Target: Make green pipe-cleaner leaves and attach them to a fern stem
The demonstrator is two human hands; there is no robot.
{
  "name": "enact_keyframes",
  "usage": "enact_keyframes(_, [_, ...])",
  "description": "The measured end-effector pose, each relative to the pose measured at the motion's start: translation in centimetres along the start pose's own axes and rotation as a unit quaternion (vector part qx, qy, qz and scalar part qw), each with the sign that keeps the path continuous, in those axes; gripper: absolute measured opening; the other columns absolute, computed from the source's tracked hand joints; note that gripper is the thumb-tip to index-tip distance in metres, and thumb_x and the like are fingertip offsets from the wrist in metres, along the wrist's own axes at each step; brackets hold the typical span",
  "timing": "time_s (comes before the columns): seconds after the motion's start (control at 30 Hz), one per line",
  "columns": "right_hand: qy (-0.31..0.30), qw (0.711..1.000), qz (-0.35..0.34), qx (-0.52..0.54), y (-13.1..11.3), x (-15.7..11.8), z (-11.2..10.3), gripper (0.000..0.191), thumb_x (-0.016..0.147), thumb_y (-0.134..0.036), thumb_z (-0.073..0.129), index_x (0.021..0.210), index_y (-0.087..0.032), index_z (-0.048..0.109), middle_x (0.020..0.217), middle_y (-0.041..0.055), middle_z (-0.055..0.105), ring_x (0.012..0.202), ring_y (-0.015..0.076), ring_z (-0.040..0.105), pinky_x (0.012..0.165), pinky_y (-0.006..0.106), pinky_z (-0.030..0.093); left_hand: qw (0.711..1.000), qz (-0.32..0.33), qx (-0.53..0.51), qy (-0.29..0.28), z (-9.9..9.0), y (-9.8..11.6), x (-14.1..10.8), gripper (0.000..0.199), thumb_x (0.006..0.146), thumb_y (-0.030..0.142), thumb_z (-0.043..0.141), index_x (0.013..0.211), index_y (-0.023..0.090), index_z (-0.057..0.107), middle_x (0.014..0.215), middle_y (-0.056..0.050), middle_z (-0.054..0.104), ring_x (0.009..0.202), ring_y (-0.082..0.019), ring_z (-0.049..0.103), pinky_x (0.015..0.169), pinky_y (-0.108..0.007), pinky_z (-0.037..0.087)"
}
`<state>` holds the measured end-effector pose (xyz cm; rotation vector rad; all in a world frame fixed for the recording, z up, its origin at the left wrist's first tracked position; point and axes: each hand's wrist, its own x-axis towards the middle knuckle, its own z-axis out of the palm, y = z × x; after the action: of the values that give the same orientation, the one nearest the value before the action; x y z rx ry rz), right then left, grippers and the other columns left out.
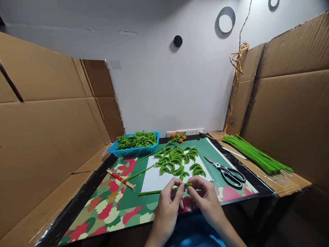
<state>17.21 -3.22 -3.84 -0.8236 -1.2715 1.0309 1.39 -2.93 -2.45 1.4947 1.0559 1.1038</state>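
Note:
A straight green pipe cleaner [150,193] runs sideways just above the front edge of the white sheet [148,178]. My left hand [167,203] pinches it between thumb and fingers, close to its right end. At that right end, my right hand [207,198] has its thumb and fingertips together on the tip. Beyond my fingers, many short curved green pipe cleaner pieces [171,161] lie on the sheet, some overlapping. A smaller group of curved pieces [197,169] is set apart at the right, just past my right hand.
Black-handled scissors [228,174] lie to the right on the green mat [213,151]. Behind them is a bundle of straight green stems [254,154]. A blue basket [136,151] holds more green pieces at back left. Red-wrapped sticks [120,178] and orange-tipped stems [180,138] lie nearby. Cardboard walls [51,120] flank the table.

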Motion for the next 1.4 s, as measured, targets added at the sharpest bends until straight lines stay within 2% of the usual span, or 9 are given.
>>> enact_keyframes(0.17, [0.022, 1.0, -0.013, -0.013, 0.52, -0.08, -0.27, 0.031, 0.096, -0.05, 0.073, 0.099, -0.019, 0.078, 0.081, 0.004, 0.07, 0.068, 0.0166, 0.062, 0.059, 0.024, 0.052, 0.999, 0.009, 0.002, 0.033, 0.08, -0.01, -0.02, 0.045, 0.096, 0.066, 0.065, 0.097, 0.022, 0.062, 0.061, 0.006, 0.049, 0.053, -0.012, 0.048, 0.051, -0.018, 0.038])
enact_keyframes(0.27, [0.027, 0.999, -0.018, -0.011, 0.75, -0.09, -0.27, 0.03, 0.096, -0.049, 0.072, 0.099, -0.02, 0.08, 0.085, 0.0051, 0.072, 0.067, 0.0169, 0.063, 0.055, 0.024, 0.051, 0.999, 0.016, 0.004, 0.038, 0.11, -0.09, 0.12, 0.043, 0.096, 0.064, 0.067, 0.097, 0.021, 0.063, 0.062, 0.006, 0.05, 0.053, -0.012, 0.049, 0.05, -0.019, 0.039])
enact_keyframes(0.33, [0.026, 0.999, -0.024, -0.017, 0.79, -0.1, -0.21, 0.028, 0.098, -0.047, 0.071, 0.1, -0.02, 0.08, 0.088, 0.0057, 0.072, 0.068, 0.017, 0.064, 0.054, 0.023, 0.051, 0.999, 0.02, -0.003, 0.032, 0.11, -0.12, 0.22, 0.04, 0.095, 0.061, 0.07, 0.098, 0.021, 0.064, 0.068, 0.005, 0.055, 0.054, -0.012, 0.052, 0.05, -0.019, 0.04])
enact_keyframes(0.5, [0.016, 0.998, -0.033, -0.047, 0.71, -0.12, -0.09, 0.026, 0.101, -0.043, 0.068, 0.103, -0.019, 0.079, 0.094, 0.0073, 0.074, 0.081, 0.0197, 0.07, 0.065, 0.024, 0.054, 0.999, 0.032, -0.017, 0.027, 0.12, -0.17, 0.32, 0.036, 0.094, 0.055, 0.073, 0.101, 0.021, 0.065, 0.084, 0.002, 0.061, 0.06, -0.012, 0.057, 0.052, -0.019, 0.042])
enact_keyframes(0.67, [0.008, 0.998, -0.033, -0.055, 0.61, -0.23, -0.08, 0.027, 0.102, -0.043, 0.066, 0.102, -0.019, 0.077, 0.095, 0.0075, 0.073, 0.08, 0.0196, 0.069, 0.065, 0.024, 0.055, 0.998, 0.043, 0.003, 0.033, 0.09, -0.22, 0.22, 0.034, 0.097, 0.053, 0.07, 0.107, 0.021, 0.065, 0.098, -0.002, 0.066, 0.068, -0.014, 0.063, 0.058, -0.021, 0.048])
enact_keyframes(0.9, [0.008, 0.999, -0.019, -0.049, 0.72, -0.48, -0.04, 0.03, 0.103, -0.047, 0.065, 0.104, -0.02, 0.077, 0.092, 0.0066, 0.072, 0.078, 0.0195, 0.069, 0.058, 0.023, 0.054, 0.999, 0.029, -0.001, 0.033, 0.3, 0.03, -0.05, 0.032, 0.097, 0.052, 0.069, 0.105, 0.021, 0.065, 0.097, -0.002, 0.065, 0.069, -0.014, 0.064, 0.058, -0.021, 0.05])
enact_keyframes(1.07, [0.011, 0.999, -0.004, -0.036, 0.66, -0.54, 0.01, 0.035, 0.101, -0.053, 0.066, 0.103, -0.02, 0.076, 0.084, 0.0049, 0.069, 0.061, 0.0155, 0.061, 0.044, 0.021, 0.045, 1.0, 0.013, -0.005, 0.028, 0.42, 0.38, -0.14, 0.032, 0.095, 0.052, 0.072, 0.103, 0.022, 0.065, 0.084, 0.001, 0.063, 0.06, -0.013, 0.06, 0.051, -0.02, 0.047])
enact_keyframes(1.2, [0.013, 1.0, 0.001, -0.028, 0.69, -0.63, 0.1, 0.037, 0.1, -0.056, 0.067, 0.102, -0.02, 0.076, 0.082, 0.0041, 0.069, 0.057, 0.0141, 0.057, 0.044, 0.022, 0.047, 1.0, 0.005, -0.006, 0.015, 0.44, 0.55, -0.23, 0.036, 0.096, 0.057, 0.069, 0.103, 0.022, 0.064, 0.077, 0.002, 0.063, 0.056, -0.015, 0.062, 0.05, -0.022, 0.051])
enact_keyframes(1.4, [0.013, 1.0, 0.003, -0.026, 0.56, -0.53, 0.21, 0.038, 0.099, -0.057, 0.069, 0.097, -0.02, 0.075, 0.081, 0.0042, 0.07, 0.055, 0.0127, 0.056, 0.044, 0.021, 0.045, 1.0, 0.014, -0.01, 0.02, 0.43, 0.49, -0.19, 0.038, 0.096, 0.057, 0.069, 0.103, 0.021, 0.064, 0.084, 0.0, 0.064, 0.06, -0.015, 0.065, 0.051, -0.022, 0.054])
